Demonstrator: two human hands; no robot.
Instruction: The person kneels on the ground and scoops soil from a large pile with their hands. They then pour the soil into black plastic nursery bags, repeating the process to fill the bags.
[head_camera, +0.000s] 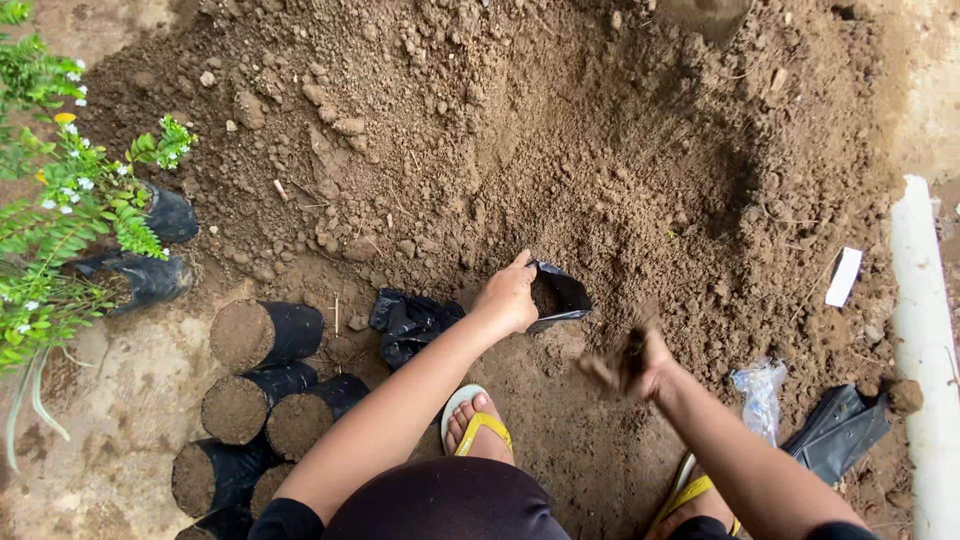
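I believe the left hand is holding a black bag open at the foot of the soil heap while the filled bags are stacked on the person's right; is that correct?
Not quite. The head view shows the filled bags lying on the person's left, near the flowering plants. The rest holds: the left hand holds the black bag open at the foot of the soil heap.

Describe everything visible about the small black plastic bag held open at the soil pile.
The small black plastic bag is thin, glossy and crumpled. It lies tilted on its side, mouth open toward the loose brown soil pile, with soil showing inside. The left hand grips its rim; its base rests on the ground.
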